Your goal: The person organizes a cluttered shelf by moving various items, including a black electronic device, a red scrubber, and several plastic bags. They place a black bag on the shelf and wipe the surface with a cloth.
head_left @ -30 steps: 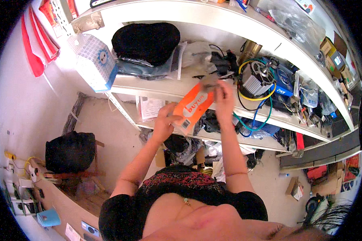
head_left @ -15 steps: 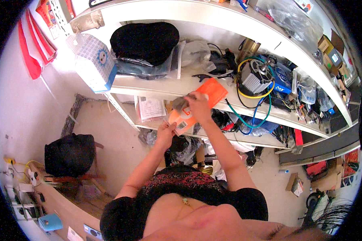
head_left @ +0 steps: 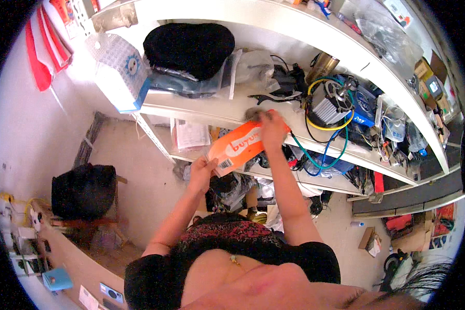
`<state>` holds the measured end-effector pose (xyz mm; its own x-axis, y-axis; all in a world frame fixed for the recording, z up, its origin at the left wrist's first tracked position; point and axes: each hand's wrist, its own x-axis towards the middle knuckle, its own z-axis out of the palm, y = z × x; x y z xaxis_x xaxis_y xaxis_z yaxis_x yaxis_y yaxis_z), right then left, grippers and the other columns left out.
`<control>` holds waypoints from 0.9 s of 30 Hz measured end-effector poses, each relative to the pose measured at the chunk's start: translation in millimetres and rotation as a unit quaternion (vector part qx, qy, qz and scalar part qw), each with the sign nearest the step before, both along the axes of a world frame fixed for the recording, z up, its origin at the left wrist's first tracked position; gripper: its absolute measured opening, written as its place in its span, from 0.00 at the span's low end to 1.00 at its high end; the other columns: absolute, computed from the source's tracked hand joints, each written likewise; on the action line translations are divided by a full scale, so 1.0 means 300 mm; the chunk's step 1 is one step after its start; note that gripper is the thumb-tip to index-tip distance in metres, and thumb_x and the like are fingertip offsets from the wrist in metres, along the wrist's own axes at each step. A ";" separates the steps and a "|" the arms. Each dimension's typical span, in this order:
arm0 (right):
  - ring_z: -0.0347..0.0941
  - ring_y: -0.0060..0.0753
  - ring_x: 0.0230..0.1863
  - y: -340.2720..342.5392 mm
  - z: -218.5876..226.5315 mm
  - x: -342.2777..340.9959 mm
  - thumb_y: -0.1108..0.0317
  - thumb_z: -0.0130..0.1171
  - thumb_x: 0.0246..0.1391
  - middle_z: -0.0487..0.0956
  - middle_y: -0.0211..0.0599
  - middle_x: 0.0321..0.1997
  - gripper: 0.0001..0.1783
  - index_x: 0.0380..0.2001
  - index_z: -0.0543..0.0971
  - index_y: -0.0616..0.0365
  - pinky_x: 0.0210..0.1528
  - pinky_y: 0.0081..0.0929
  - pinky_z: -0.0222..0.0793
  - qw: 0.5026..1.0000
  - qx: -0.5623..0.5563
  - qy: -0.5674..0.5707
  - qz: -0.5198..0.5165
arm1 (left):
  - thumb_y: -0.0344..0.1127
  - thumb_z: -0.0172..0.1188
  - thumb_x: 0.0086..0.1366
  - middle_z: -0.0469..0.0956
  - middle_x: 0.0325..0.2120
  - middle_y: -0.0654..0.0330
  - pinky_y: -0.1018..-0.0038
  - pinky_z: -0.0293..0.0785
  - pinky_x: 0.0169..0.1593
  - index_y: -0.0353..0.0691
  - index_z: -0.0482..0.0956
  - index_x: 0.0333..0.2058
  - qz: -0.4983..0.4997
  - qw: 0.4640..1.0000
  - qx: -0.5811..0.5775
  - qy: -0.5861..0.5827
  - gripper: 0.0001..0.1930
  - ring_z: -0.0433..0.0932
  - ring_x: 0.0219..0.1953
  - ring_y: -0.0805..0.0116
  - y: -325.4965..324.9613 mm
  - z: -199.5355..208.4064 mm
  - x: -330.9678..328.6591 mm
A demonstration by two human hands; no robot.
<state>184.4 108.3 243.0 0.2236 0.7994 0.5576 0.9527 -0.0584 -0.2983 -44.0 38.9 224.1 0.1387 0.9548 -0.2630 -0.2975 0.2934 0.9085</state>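
Seen from above, a person stands facing a cluttered white shelving unit with both arms raised toward it. The left hand is closed in a pinch on the lower corner of a flat orange packet, steadying it so it hangs tilted in the air just in front of the middle shelf. The right hand is curled over the packet's upper end, at the shelf's front edge, fingers bent down and touching a small grey object that sits on the shelf; whether it grips that object or only the packet cannot be told. Held at both ends like this, the packet stays taut and level with the shelf lip. Just beyond the right hand lie dark tools and black cables, and further right a tangle of yellow, green and blue wire around a finned metal part. To the left on the same shelf, a black rounded bag rests on clear plastic, beside a white patterned box. Papers lie on the shelf below. On the floor at far left stands a black bag.
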 end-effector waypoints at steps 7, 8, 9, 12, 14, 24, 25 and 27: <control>0.67 0.46 0.36 -0.001 0.136 0.037 0.72 0.48 0.44 0.70 0.47 0.37 0.14 0.36 0.76 0.53 0.38 0.39 0.65 0.991 0.007 0.126 0.052 | 0.34 0.53 0.57 0.67 0.16 0.68 0.81 0.56 0.21 0.40 0.71 0.24 0.001 0.999 -0.034 0.005 0.06 0.61 0.18 0.79 -0.005 0.056 0.012; 0.67 0.46 0.37 -0.051 0.152 -0.066 0.73 0.49 0.43 0.70 0.46 0.38 0.14 0.36 0.76 0.54 0.39 0.39 0.65 0.963 -0.030 0.245 0.107 | 0.34 0.53 0.57 0.66 0.16 0.69 0.81 0.57 0.21 0.40 0.71 0.24 -0.007 1.000 -0.021 0.009 0.06 0.61 0.18 0.80 -0.001 0.057 0.017; 0.67 0.45 0.40 -0.081 0.119 -0.139 0.73 0.50 0.42 0.69 0.45 0.39 0.14 0.36 0.76 0.53 0.42 0.38 0.64 0.974 -0.056 0.125 0.178 | 0.35 0.53 0.57 0.66 0.16 0.69 0.81 0.57 0.21 0.40 0.71 0.24 -0.023 1.000 -0.011 0.013 0.07 0.61 0.19 0.80 0.009 0.056 0.026; 0.64 0.44 0.46 -0.190 -0.006 -0.324 0.73 0.53 0.40 0.67 0.42 0.43 0.15 0.35 0.76 0.50 0.49 0.36 0.61 0.948 -0.046 0.056 0.311 | 0.35 0.53 0.57 0.66 0.17 0.69 0.82 0.57 0.22 0.40 0.71 0.24 -0.027 0.999 0.029 -0.003 0.07 0.62 0.20 0.81 0.048 -0.019 0.026; 0.64 0.44 0.46 -0.217 -0.023 -0.283 0.72 0.53 0.40 0.68 0.42 0.43 0.14 0.35 0.76 0.49 0.50 0.34 0.60 0.940 -0.087 0.077 0.320 | 0.35 0.53 0.57 0.67 0.17 0.69 0.82 0.58 0.23 0.40 0.71 0.25 -0.007 0.999 0.040 0.023 0.07 0.62 0.20 0.81 0.054 -0.037 0.010; 0.68 0.31 0.38 -0.468 -0.422 0.187 0.77 0.51 0.45 0.73 0.36 0.34 0.14 0.37 0.75 0.56 0.41 0.24 0.64 0.927 -0.231 0.281 0.093 | 0.31 0.51 0.57 0.70 0.20 0.69 0.82 0.61 0.24 0.38 0.71 0.29 -0.075 0.978 -0.014 0.192 0.04 0.64 0.21 0.82 -0.013 -0.174 -0.362; 0.68 0.28 0.37 -0.519 -0.521 0.218 0.76 0.52 0.46 0.74 0.33 0.34 0.14 0.38 0.75 0.56 0.41 0.23 0.64 0.889 -0.255 0.375 0.058 | 0.31 0.51 0.57 0.70 0.20 0.70 0.83 0.60 0.24 0.38 0.71 0.30 -0.075 0.980 -0.031 0.181 0.04 0.64 0.21 0.82 -0.051 -0.180 -0.370; 0.68 0.21 0.34 -0.602 -0.592 0.224 0.74 0.53 0.46 0.74 0.27 0.33 0.14 0.39 0.75 0.57 0.39 0.21 0.64 0.815 -0.281 0.505 0.046 | 0.31 0.50 0.57 0.70 0.22 0.69 0.83 0.61 0.24 0.39 0.71 0.32 -0.055 0.987 -0.059 0.137 0.04 0.65 0.21 0.82 -0.122 -0.272 -0.370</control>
